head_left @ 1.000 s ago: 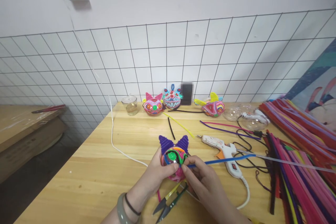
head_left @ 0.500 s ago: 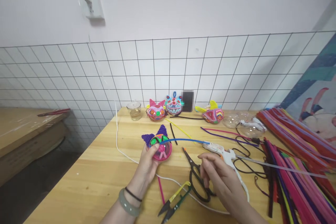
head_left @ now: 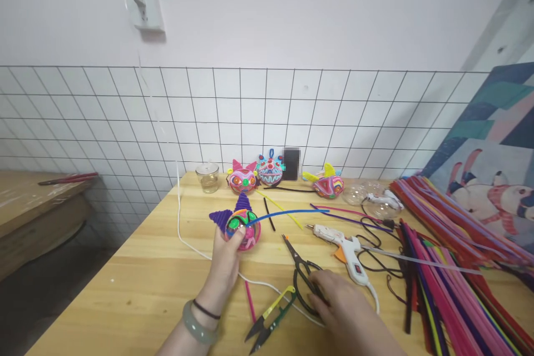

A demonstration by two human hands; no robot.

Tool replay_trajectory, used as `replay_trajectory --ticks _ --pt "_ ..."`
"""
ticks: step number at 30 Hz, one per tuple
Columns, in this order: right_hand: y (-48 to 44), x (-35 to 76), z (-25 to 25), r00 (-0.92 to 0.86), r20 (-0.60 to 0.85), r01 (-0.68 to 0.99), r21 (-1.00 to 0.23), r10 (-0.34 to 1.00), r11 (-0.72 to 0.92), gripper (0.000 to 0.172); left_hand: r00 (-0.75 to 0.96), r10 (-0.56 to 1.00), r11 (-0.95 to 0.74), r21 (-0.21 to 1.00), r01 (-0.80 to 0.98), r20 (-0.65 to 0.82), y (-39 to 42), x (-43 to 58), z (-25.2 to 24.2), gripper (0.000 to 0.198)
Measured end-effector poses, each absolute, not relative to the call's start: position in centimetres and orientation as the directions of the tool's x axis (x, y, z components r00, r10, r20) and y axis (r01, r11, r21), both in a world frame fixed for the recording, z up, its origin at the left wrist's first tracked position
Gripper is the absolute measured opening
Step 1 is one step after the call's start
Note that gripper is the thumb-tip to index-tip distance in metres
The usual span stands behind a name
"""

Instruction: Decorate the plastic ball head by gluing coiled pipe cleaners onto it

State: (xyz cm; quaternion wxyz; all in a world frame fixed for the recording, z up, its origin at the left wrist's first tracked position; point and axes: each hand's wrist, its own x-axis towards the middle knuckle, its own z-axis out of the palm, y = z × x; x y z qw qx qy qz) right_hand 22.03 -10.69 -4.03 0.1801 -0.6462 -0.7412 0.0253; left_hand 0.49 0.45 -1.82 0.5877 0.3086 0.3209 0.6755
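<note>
My left hand (head_left: 227, 256) grips a small round pipe-cleaner mask (head_left: 242, 225) with purple ears, held up above the wooden table (head_left: 137, 283). A long blue pipe cleaner (head_left: 287, 213) sticks out of the mask toward the right. My right hand (head_left: 337, 303) rests low on the table, its fingers curled at the handles of black scissors (head_left: 302, 272); whether it grips them is unclear. Small yellow-green thread snips (head_left: 271, 320) lie just left of that hand.
A white glue gun (head_left: 344, 245) with its cord lies right of the scissors. Several long pipe cleaners (head_left: 450, 245) are heaped along the right side. Three finished masks (head_left: 271, 172), a glass jar (head_left: 207, 177) and clear plastic half-shells (head_left: 373, 197) stand by the grid wall. A white cable (head_left: 183, 233) crosses the table.
My right hand let go of the blue pipe cleaner and dropped onto the scissors' handles. My left hand raised the mask and turned it leftward.
</note>
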Motion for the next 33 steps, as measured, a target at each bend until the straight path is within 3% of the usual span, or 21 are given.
replay_trajectory --ticks 3,6,13,18,21,24,29,33 --pt "-9.9 21.0 -5.8 -0.135 0.305 0.979 -0.108 0.943 0.175 0.032 -0.167 0.976 -0.202 0.868 -0.454 0.139 0.2 0.5 -1.9 0.047" --pt "-9.5 21.0 -5.8 -0.089 0.249 0.985 -0.121 0.965 0.122 0.046 -0.186 0.963 -0.251 0.901 -0.353 0.195 0.2 0.4 -1.9 0.05" --pt "-9.7 23.2 -4.4 0.15 0.031 0.898 -0.421 0.988 -0.123 0.055 -0.204 0.952 -0.276 0.932 -0.236 0.23 0.1 0.3 -1.6 0.056" --pt "-9.9 22.4 -4.4 0.099 -0.018 0.606 -0.792 0.995 -0.074 0.061 -0.2 0.958 -0.253 0.934 -0.252 0.205 -0.1 0.4 -1.5 0.056" --pt "-10.2 20.9 -3.2 0.005 -0.038 0.476 -0.879 0.999 -0.036 0.064 -0.185 0.964 -0.242 0.924 -0.296 0.193 -0.1 0.4 -1.7 0.052" --pt "-10.3 19.7 -1.2 -0.041 -0.067 0.512 -0.858 0.997 -0.037 0.06 -0.179 0.97 -0.22 0.902 -0.372 0.163 -0.1 0.5 -2.0 0.049" --pt "-9.4 18.6 1.0 -0.166 -0.048 0.703 -0.707 0.985 0.084 0.052 -0.16 0.979 -0.185 0.874 -0.449 0.125 -0.3 0.7 -2.1 0.045" --pt "-8.3 18.1 0.4 -0.222 0.077 0.772 -0.595 0.972 0.223 0.045 -0.108 0.987 -0.155 0.877 -0.454 0.119 -0.5 0.9 -1.9 0.043"
